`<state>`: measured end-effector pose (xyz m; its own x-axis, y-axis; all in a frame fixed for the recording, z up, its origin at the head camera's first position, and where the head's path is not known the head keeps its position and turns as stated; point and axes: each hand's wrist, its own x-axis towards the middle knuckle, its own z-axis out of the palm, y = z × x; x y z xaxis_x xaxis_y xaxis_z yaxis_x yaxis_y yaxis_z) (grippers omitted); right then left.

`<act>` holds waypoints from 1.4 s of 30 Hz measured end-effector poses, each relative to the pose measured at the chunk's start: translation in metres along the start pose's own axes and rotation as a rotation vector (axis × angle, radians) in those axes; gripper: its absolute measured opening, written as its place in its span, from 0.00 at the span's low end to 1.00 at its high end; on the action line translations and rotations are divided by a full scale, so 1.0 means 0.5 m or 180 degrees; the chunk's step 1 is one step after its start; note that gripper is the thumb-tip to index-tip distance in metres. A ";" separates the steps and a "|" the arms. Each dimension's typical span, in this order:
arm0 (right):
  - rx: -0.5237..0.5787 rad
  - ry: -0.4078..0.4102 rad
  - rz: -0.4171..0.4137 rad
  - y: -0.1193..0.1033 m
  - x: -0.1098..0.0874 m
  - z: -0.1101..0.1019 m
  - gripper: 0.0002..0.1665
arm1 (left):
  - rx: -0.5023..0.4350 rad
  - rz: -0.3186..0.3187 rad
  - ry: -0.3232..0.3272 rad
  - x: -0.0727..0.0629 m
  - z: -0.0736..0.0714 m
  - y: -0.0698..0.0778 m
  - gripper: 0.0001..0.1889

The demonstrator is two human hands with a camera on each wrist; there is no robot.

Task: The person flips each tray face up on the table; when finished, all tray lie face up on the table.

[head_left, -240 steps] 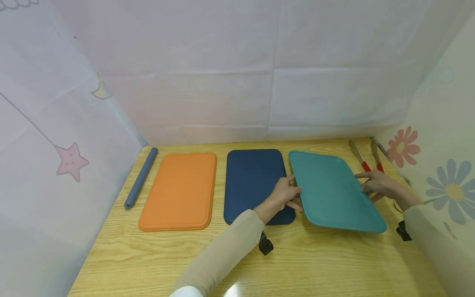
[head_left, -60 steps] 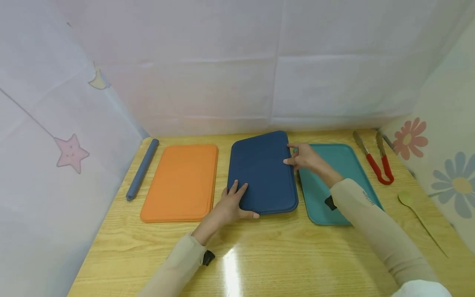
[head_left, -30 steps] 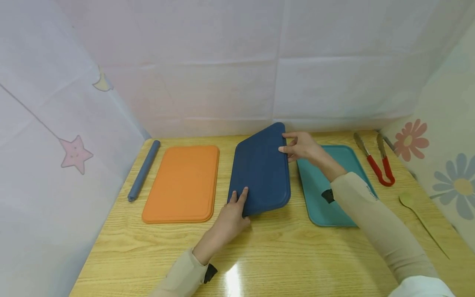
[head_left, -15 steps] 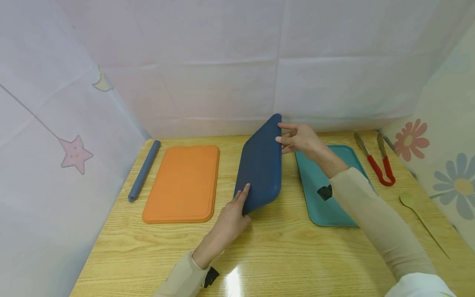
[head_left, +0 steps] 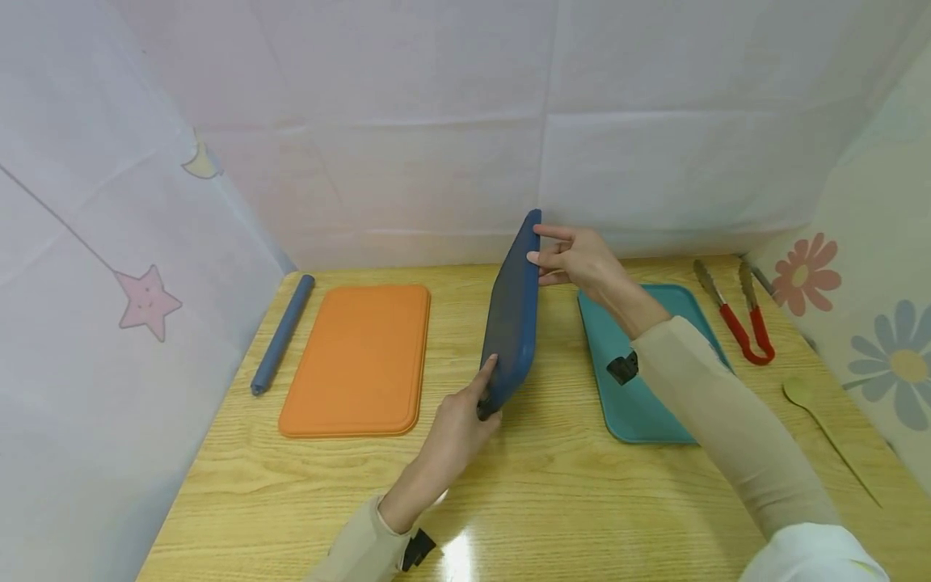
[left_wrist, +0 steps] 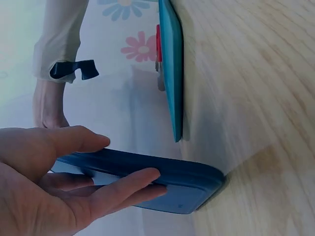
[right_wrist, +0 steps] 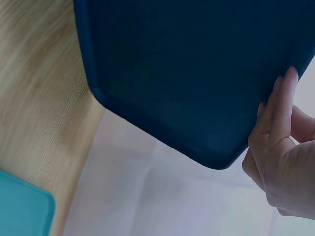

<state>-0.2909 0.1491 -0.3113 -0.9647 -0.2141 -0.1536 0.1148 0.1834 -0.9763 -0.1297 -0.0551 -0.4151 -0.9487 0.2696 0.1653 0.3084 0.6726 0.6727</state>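
L hand [head_left: 451,432] & R hand [head_left: 582,259] both grip blue tray [head_left: 509,315], which is L of teal tray [head_left: 636,408], approx. halfway to orange tray [head_left: 356,364]. Blue tray is tilted steeply, R side up, seen nearly edge-on from the head; can't tell if its low edge touches table [head_left: 538,501].

L hand pinches the near end, thumb one side, fingers the other; it's L of teal tray. R hand pinches the raised edge up by the far corner, thumb one side, fingertips on the other; it's nr teal tray's far L corner, w/ R forearm crossing over that tray. Black strap [head_left: 623,369] at R cuff also shows over teal tray.

Teal tray lies flat. Orange tray, also flat, is well L of it; rod [head_left: 284,335] is farther L again, just past orange tray. Tongs [head_left: 760,327] w/ red handles lie R of teal tray, arms spread. Spoon [head_left: 799,393], green, is R of teal tray too, closer to the person than the tongs.
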 end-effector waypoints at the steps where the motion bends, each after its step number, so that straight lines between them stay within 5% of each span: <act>1: 0.0009 0.0002 0.0011 -0.002 0.000 0.001 0.37 | -0.0035 0.0024 0.0015 0.000 -0.001 0.002 0.40; 17: 0.0015 -0.0092 0.0045 -0.024 0.006 0.026 0.36 | -0.1132 -0.0052 -0.0093 -0.002 -0.024 0.026 0.37; 26: 0.0155 -0.0143 0.0057 -0.030 0.016 0.046 0.34 | -0.1174 0.0283 0.0130 0.008 -0.051 0.042 0.36; 42: 0.0309 -0.0151 0.0076 -0.035 0.025 0.080 0.33 | -0.0996 -0.0056 0.0150 0.024 -0.112 0.086 0.32</act>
<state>-0.2956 0.1049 -0.3023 -0.9494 -0.2563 -0.1817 0.1622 0.0955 -0.9821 -0.1318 -0.0616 -0.3440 -0.9581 0.2226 0.1802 0.2624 0.4302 0.8637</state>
